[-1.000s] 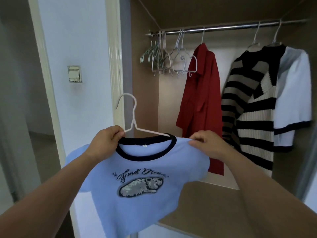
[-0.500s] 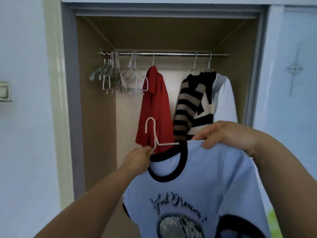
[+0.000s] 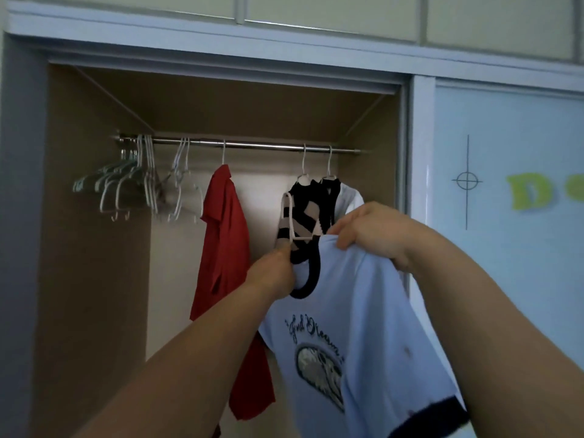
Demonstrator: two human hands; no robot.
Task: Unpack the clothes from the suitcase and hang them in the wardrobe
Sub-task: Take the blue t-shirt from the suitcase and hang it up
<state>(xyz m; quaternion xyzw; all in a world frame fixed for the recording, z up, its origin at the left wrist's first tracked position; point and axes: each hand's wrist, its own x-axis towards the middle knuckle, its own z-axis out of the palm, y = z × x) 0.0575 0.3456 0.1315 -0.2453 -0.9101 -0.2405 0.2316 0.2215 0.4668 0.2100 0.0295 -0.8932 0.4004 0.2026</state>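
Observation:
I hold a light blue T-shirt (image 3: 357,327) with a dark collar and a printed front, raised in front of the open wardrobe. It sits on a white wire hanger (image 3: 290,216) whose hook points up, below the metal rail (image 3: 252,145). My left hand (image 3: 273,273) grips the hanger's neck and the collar. My right hand (image 3: 369,230) pinches the shirt's shoulder. On the rail hang a red shirt (image 3: 224,248), a black-and-cream striped sweater (image 3: 303,213) and a white garment (image 3: 350,199). The suitcase is out of view.
Several empty hangers (image 3: 132,184) crowd the rail's left end. A stretch of bare rail lies between the red shirt and the striped sweater. A pale blue sliding door (image 3: 505,216) with green letters closes the right side. Cabinets (image 3: 316,14) run above.
Both hands have lifted the blue T-shirt and hanger up and rightwards, closer to the rail. The view has tilted up and drawn back, so the wardrobe top shows.

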